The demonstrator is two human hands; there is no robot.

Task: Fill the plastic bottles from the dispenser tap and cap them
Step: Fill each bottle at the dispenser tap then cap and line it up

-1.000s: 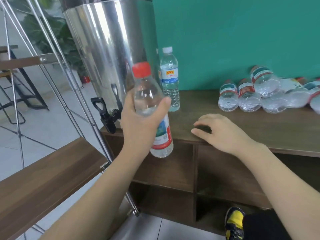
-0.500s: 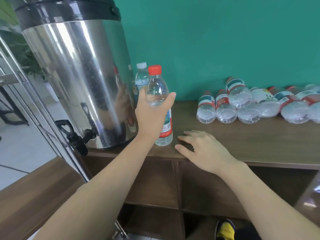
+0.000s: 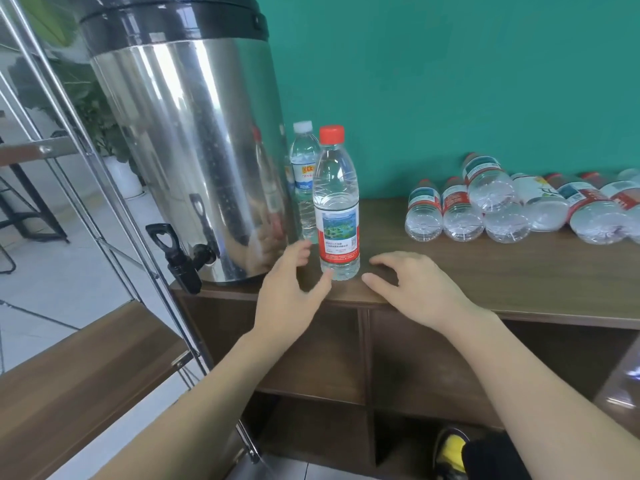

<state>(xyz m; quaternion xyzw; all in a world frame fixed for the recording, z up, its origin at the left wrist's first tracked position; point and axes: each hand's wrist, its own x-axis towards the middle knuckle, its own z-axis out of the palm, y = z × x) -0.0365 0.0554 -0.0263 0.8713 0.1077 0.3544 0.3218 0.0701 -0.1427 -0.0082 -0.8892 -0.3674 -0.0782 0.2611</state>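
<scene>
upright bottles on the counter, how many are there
2. The red-capped bottle stands near the counter's front edge, between both hands. The white-capped bottle stands behind it, beside the dispenser. The other bottles all lie flat.

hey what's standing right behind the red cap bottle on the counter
A white cap bottle stands behind the red cap bottle, beside the steel dispenser. Its lower right side is covered.

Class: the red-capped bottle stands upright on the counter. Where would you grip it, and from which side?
Grip the red-capped bottle round its labelled middle, coming from the front: the dispenser and white-capped bottle crowd its left and rear, and it stands upright at the counter edge.
</scene>
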